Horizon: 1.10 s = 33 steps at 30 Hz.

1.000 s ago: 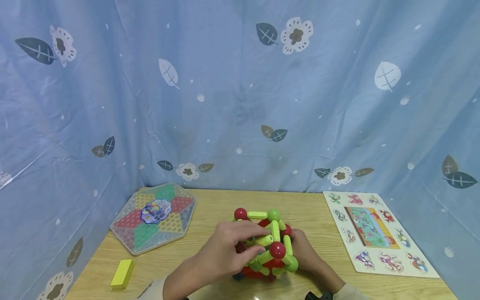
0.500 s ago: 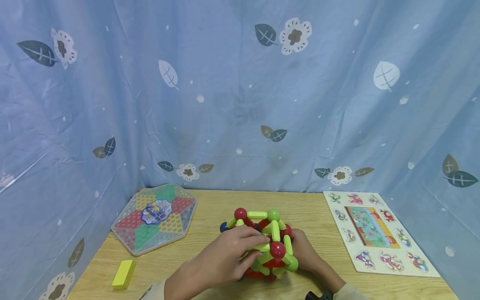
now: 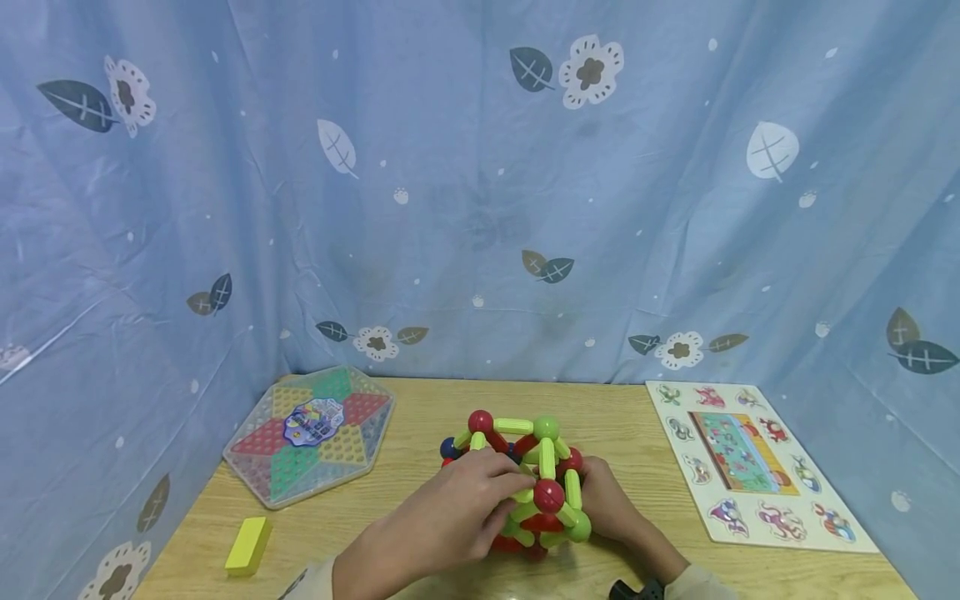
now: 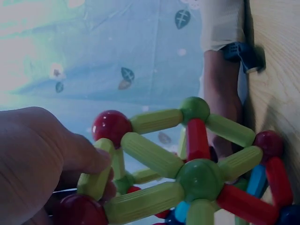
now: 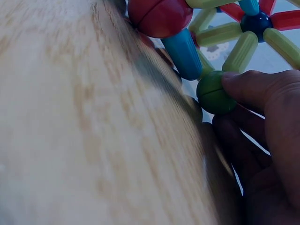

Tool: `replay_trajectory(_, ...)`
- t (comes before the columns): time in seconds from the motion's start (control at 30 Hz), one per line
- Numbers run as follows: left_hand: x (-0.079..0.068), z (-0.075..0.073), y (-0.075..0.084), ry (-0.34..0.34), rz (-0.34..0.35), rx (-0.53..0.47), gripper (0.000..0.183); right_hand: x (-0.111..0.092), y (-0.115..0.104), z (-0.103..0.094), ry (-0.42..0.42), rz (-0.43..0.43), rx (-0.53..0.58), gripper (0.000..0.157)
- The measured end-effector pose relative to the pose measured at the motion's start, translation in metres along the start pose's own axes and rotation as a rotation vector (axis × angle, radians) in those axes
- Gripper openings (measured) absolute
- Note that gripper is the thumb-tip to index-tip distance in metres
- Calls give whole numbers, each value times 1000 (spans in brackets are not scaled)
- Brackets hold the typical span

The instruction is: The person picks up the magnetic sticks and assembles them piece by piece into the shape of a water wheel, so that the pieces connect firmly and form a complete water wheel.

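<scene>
A frame of coloured rods and balls [image 3: 547,458] stands on the wooden table in front of me. My left hand [image 3: 461,504] pinches a yellow-green rod [image 4: 96,180] between thumb and fingers; in the left wrist view the rod lies between two red balls, the upper one [image 4: 112,126] at its top end. At the frame's right side my right hand [image 3: 606,500] is partly behind the rods. In the right wrist view its thumb and fingers hold a green ball [image 5: 214,93] low on the frame, close to the table. The left hand hides part of the frame's left side.
A hexagonal board with coloured triangles [image 3: 258,462] lies at the back left. Nearer on the left is a yellow block [image 3: 248,546]. A white picture puzzle board [image 3: 720,508] lies on the right. A blue patterned curtain [image 3: 450,208] hangs around the table.
My left hand has brought its rod's free end from open space up against the red ball at the frame's front. The frame has since shifted slightly left; the right hand keeps its place.
</scene>
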State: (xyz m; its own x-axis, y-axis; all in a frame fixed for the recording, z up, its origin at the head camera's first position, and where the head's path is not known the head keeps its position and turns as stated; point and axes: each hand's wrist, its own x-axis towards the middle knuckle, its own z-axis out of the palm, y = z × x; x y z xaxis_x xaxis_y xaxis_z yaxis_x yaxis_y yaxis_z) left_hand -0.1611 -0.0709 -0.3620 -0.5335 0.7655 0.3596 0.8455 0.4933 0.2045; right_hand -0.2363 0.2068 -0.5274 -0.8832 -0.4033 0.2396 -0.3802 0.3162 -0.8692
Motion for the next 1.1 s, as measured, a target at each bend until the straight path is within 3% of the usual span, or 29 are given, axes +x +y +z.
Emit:
replay_trajectory(0.17,-3,3,-2,26,-11,4,31,1,1,1,-1,7,9,28)
replay_trajectory(0.53,-5,21,-17,238,96,-59,34,1,1,-5,13,2,-26,27)
replay_trajectory(0.6,-6,25,-20,303,130,-84,40,-1,0,-5,36,26,-44,29)
replay_trajectory(0.7,-16,37,-28,519,150,-149,47,-8,-3,-3,108,78,-90,36)
replay_trajectory(0.8,-41,56,-36,755,41,-291,51,-21,-7,-1,211,133,-91,35)
replay_trajectory(0.87,-62,70,-39,820,-95,-430,54,-30,-10,-1,278,161,-55,31)
replay_trajectory(0.93,-80,83,-42,794,-253,-628,62,-36,-13,-2,310,176,-8,29)
replay_trajectory(1.0,-92,94,-49,714,-411,-822,66,-36,-16,-4,304,189,14,29)
replay_trajectory(1.1,-93,104,-67,558,-647,-979,65,-29,-15,-6,234,200,-9,44)
